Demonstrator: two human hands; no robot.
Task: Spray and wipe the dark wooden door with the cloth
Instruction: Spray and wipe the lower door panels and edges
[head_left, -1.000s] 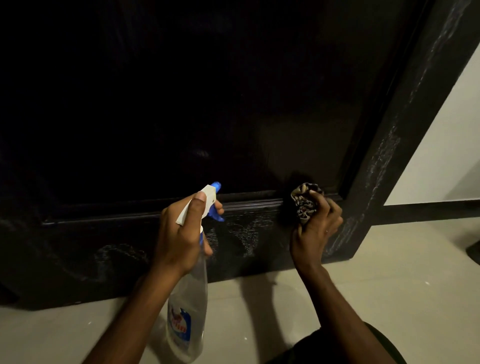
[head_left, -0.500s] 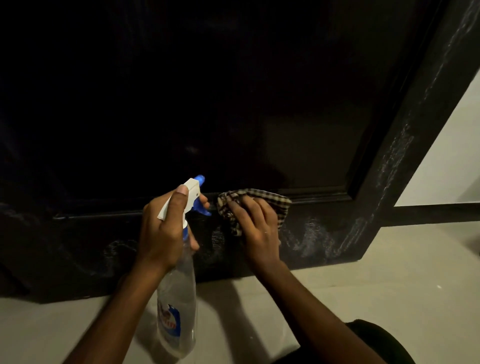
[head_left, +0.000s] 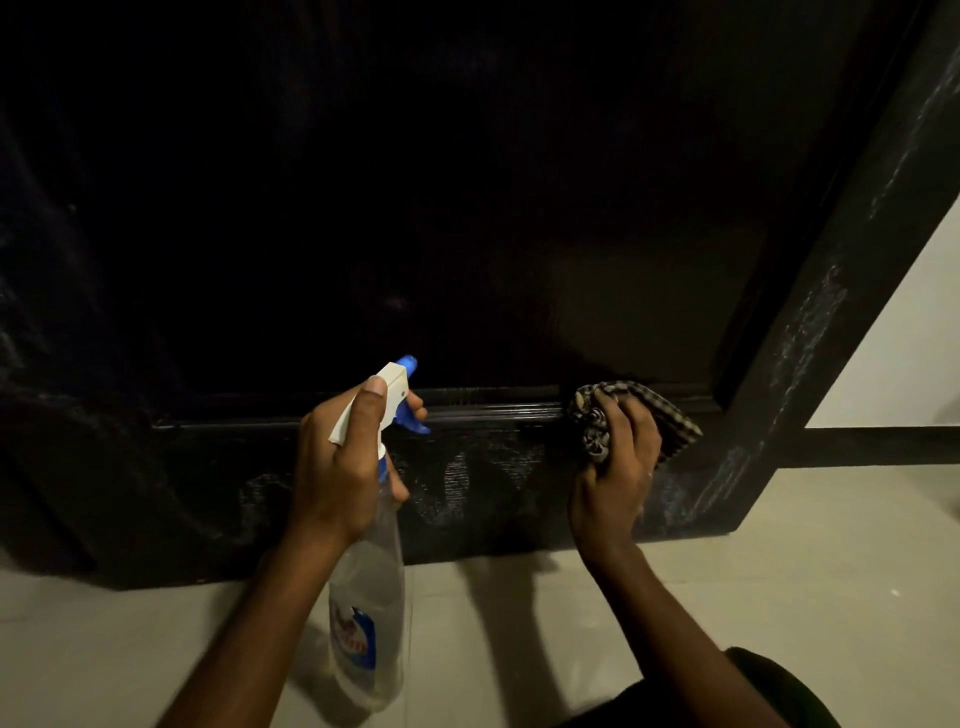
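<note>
Left hand: the left hand (head_left: 340, 467) is wrapped around the neck of the spray bottle (head_left: 369, 613), thumb lying up along the white spray head, a finger curled over the blue trigger.
Right hand: the right hand (head_left: 618, 462) is closed on a bunched checked cloth (head_left: 623, 415), pressing it against the door's lower moulding.
Spray bottle: clear body with a blue and red label, hanging down from the left hand over the floor; the blue nozzle tip points at the door, close to it. The liquid level is hard to judge in this dim light.
Cloth: crumpled, dark and pale check, partly spilling out past the fingers to the right, touching the ridge where the recessed panel meets the bottom rail.
Door: the dark wooden door (head_left: 467, 234) fills most of the view; pale smeary streaks show on its bottom rail between the two hands.
Door frame: a dark door frame (head_left: 841, 322) rises at the right, also streaked.
Floor: pale floor (head_left: 779, 571) below, carrying the arms' shadows.
</note>
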